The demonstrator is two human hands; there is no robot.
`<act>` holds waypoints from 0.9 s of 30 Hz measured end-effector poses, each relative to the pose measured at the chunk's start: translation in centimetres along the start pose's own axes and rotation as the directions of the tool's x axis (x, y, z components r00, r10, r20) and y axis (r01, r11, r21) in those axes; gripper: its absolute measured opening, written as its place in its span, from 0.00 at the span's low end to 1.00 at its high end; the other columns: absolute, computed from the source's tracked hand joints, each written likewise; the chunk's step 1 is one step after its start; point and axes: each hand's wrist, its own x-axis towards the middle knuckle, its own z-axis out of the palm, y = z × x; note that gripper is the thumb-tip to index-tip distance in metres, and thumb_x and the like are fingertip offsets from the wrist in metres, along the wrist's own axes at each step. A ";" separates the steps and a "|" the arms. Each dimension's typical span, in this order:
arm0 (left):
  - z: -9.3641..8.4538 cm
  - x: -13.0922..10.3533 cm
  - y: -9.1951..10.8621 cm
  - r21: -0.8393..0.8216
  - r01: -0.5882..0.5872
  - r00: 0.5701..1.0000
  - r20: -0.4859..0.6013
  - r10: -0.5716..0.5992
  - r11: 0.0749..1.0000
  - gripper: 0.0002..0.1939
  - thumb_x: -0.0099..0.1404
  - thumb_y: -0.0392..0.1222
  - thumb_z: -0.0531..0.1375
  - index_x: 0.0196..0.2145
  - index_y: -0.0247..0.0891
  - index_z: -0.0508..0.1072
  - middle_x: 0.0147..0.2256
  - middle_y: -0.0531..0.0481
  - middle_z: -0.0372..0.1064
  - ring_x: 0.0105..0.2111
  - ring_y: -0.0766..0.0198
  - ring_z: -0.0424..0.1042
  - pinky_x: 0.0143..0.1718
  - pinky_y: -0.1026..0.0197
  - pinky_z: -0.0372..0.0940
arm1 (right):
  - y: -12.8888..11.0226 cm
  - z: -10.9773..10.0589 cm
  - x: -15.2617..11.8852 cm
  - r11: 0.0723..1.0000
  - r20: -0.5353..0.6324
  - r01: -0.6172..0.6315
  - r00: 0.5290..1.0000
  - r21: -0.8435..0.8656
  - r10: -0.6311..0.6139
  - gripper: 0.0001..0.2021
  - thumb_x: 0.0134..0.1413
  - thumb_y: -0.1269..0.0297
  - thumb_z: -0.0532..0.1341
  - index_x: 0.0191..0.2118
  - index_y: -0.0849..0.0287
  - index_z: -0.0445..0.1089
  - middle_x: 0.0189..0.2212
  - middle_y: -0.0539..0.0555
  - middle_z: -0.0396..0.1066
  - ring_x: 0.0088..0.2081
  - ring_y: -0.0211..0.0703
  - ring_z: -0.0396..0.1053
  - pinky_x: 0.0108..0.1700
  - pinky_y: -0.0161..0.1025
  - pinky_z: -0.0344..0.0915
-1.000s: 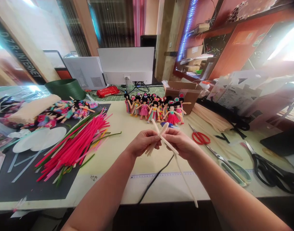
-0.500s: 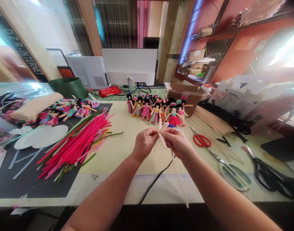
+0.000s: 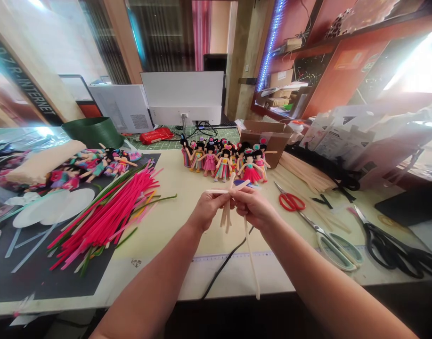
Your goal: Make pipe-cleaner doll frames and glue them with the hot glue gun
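Note:
Between both hands is a small figure of bent cream pipe cleaners (image 3: 225, 221), with short ends sticking up and to the sides and legs pointing down. My left hand (image 3: 209, 207) pinches its left side. On the other side, my right hand (image 3: 253, 203) is closed on it at the crossing. One long cream strand (image 3: 251, 256) trails from under the right hand toward the table's front edge. Just beyond the hands stands a group of pipe-cleaner dolls (image 3: 223, 162) with black hair and bright dresses. A black pipe cleaner (image 3: 224, 263) lies below the hands.
Pink and green pipe cleaners (image 3: 106, 212) lie in a pile at left, near white discs (image 3: 69, 206). At right are red-handled scissors (image 3: 291, 201), pale-green-handled scissors (image 3: 338, 252) and black scissors (image 3: 381, 249). A cardboard box (image 3: 268, 141) and cream pipe cleaners (image 3: 307, 172) sit behind them.
The cream figure has turned in my fingers; its legs now hang down together and one end points left. The whole view has shifted slightly, moving things a little left.

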 end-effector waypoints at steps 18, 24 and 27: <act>-1.3 1.1 -1.1 0.117 -0.085 0.945 -0.306 0.118 0.989 0.10 0.57 0.44 0.63 0.29 0.33 0.71 0.23 0.53 0.68 0.25 0.69 0.66 0.30 0.65 0.61 | 1.7 0.2 2.4 0.999 -0.028 0.009 1.000 0.032 -0.008 0.14 0.34 0.59 0.72 0.27 0.62 0.72 0.20 0.52 0.70 0.19 0.30 0.58 0.19 0.29 0.52; -1.1 1.1 -1.6 0.104 -0.057 0.945 -0.316 0.087 0.993 0.11 0.57 0.44 0.64 0.29 0.33 0.71 0.23 0.52 0.69 0.25 0.69 0.67 0.31 0.64 0.61 | 2.6 -0.8 2.7 1.000 -0.011 0.020 1.000 0.004 -0.020 0.15 0.36 0.58 0.72 0.28 0.61 0.72 0.23 0.53 0.73 0.22 0.33 0.61 0.21 0.30 0.54; -1.0 1.1 -1.8 0.100 -0.047 0.952 -0.297 0.075 0.994 0.11 0.57 0.45 0.64 0.30 0.33 0.71 0.24 0.51 0.69 0.26 0.68 0.68 0.32 0.63 0.62 | 2.8 -1.3 2.8 0.998 0.004 0.058 0.998 -0.026 -0.057 0.15 0.37 0.57 0.71 0.28 0.62 0.71 0.22 0.52 0.72 0.21 0.32 0.60 0.22 0.31 0.53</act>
